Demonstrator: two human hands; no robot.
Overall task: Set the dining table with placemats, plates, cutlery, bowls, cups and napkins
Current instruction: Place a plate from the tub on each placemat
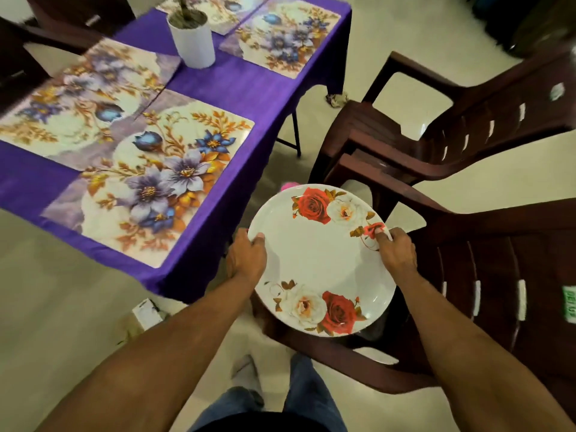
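I hold a white plate with red and white roses (318,257) in the air, to the right of the table and above a brown chair's seat. My left hand (246,255) grips its left rim, thumb on top. My right hand (394,249) grips the right rim the same way. Whether more plates lie stacked under it is hidden. The table with a purple cloth (237,88) carries several floral placemats; the nearest placemat (149,188) lies at the table's near right corner, another placemat (280,35) at the far right.
A white pot with a plant (191,39) stands mid-table. Two dark brown plastic chairs (467,126) stand right of the table, one under the plate. A small box (146,313) lies on the pale floor near the table's corner. Something pink (288,186) shows behind the plate.
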